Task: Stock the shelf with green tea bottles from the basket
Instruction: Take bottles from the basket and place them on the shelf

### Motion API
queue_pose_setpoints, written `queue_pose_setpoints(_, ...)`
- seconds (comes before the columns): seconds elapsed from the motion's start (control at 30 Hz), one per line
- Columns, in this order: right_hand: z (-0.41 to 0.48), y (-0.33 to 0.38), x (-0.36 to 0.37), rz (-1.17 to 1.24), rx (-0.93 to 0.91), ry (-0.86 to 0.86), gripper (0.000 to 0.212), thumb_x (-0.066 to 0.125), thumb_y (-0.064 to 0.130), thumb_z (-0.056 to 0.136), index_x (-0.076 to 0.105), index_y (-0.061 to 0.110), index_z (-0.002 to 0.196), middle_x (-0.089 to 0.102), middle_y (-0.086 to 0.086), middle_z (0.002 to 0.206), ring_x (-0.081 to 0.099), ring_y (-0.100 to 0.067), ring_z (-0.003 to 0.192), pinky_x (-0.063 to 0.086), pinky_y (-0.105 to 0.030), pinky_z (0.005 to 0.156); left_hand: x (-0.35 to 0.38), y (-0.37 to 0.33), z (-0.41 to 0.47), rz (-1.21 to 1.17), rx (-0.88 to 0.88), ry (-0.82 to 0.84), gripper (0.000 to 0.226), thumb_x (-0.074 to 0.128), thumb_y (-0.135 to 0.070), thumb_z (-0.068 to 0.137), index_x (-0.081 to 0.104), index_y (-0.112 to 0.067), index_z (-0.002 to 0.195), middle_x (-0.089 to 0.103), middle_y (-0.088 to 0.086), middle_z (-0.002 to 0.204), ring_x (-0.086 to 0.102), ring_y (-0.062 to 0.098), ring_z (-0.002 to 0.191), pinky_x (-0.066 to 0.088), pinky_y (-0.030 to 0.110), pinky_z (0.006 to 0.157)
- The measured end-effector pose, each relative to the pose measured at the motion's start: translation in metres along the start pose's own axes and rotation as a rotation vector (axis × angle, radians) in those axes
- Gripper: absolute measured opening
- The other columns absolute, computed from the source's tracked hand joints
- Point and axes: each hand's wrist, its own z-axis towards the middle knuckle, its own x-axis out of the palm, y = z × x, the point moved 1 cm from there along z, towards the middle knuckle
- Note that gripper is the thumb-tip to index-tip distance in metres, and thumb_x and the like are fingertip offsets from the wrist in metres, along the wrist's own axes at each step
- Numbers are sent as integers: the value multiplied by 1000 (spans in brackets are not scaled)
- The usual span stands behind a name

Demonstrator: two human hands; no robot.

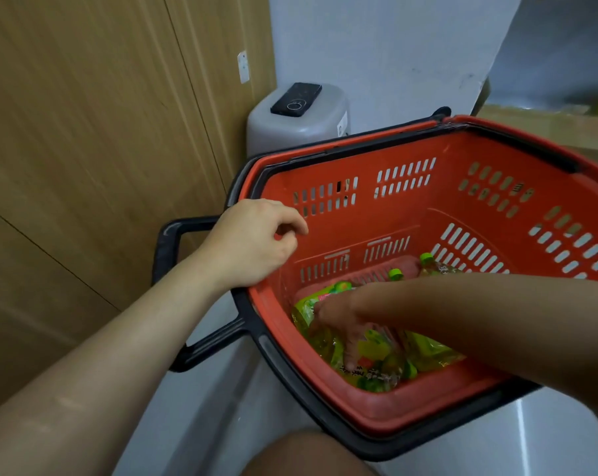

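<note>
A red plastic basket [386, 207] with black rim and handles stands on the pale floor. Several green tea bottles [376, 369] with green caps and yellow-green labels lie on its bottom. My left hand [252, 242] rests on the basket's left rim, fingers loosely curled, holding nothing. My right hand [345, 324] reaches down into the basket and its fingers spread over a lying bottle; whether they are closed around it is unclear. Two green caps [426, 258] show beyond my right forearm. No shelf can be made out.
A grey bin [297, 125] with a black lid panel stands behind the basket against a white wall. Wood panelling [84, 149] fills the left. A cardboard box [544, 125] sits at the far right. My knee [301, 455] shows at the bottom.
</note>
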Motion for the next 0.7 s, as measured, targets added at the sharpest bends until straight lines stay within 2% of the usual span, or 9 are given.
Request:
queue_pose_setpoints(0.13,3,1,5,36,116,-6,110,87,50,56,35,11,145,37,-12,145,41,-32,132,43,-42,105,0,-1,-1,4,1,9,22,56,-19,85,72,-29,98,68,-12,103,60,9,101,47,37,94)
queue_pose_setpoints(0.23,0,-3,5,90,162,-18,111,87,46,57,31,11,147,33,-14,147,39,-34,133,43,-43,105,-1,-2,0,18,-10,23,23,56,-19,85,72,-29,97,68,-12,104,60,9,101,48,38,93)
queue_pose_setpoints(0.33,-14,-10,0,242,157,-56,108,88,36,62,27,12,148,38,-10,147,41,-31,133,41,-37,104,-1,-4,2,17,-4,30,22,58,-19,84,72,-30,96,67,-13,101,60,8,97,48,37,91)
queue_pose_setpoints(0.4,-27,-23,-9,378,150,-134,101,88,33,62,32,13,143,48,-3,139,47,-24,127,41,-27,98,0,-5,5,32,4,47,21,59,-22,84,72,-31,98,67,-14,100,58,8,97,48,37,91)
queue_pose_setpoints(0.47,-45,-38,-23,513,131,-256,96,90,35,57,39,16,136,53,8,120,54,-16,113,43,-24,91,-1,-6,7,82,6,87,23,62,-32,84,69,-33,106,66,-14,105,55,8,103,46,35,92)
queue_pose_setpoints(0.53,-69,-51,-40,621,94,-385,92,92,34,54,42,21,130,54,14,106,56,-11,99,47,-25,82,-1,-7,9,179,-4,152,48,62,-54,80,59,-33,123,62,-12,121,49,10,116,42,33,96)
queue_pose_setpoints(0.57,-81,-56,-48,660,71,-457,89,92,33,54,43,24,129,54,14,106,55,-10,100,47,-25,83,0,-8,11,245,-13,199,66,59,-65,76,51,-31,133,58,-9,130,46,12,121,41,33,98)
queue_pose_setpoints(0.63,-104,-63,-59,745,12,-605,87,92,29,52,46,27,126,54,10,120,52,-13,114,45,-30,98,3,-13,15,394,-26,308,99,51,-81,66,31,-26,145,49,-4,142,42,18,128,36,35,102)
queue_pose_setpoints(0.7,-123,-67,-68,856,-65,-723,86,93,26,51,49,28,125,54,9,127,49,-12,123,40,-31,106,9,-18,22,440,-34,358,118,48,-88,58,13,-24,150,41,-1,149,39,22,134,34,38,106)
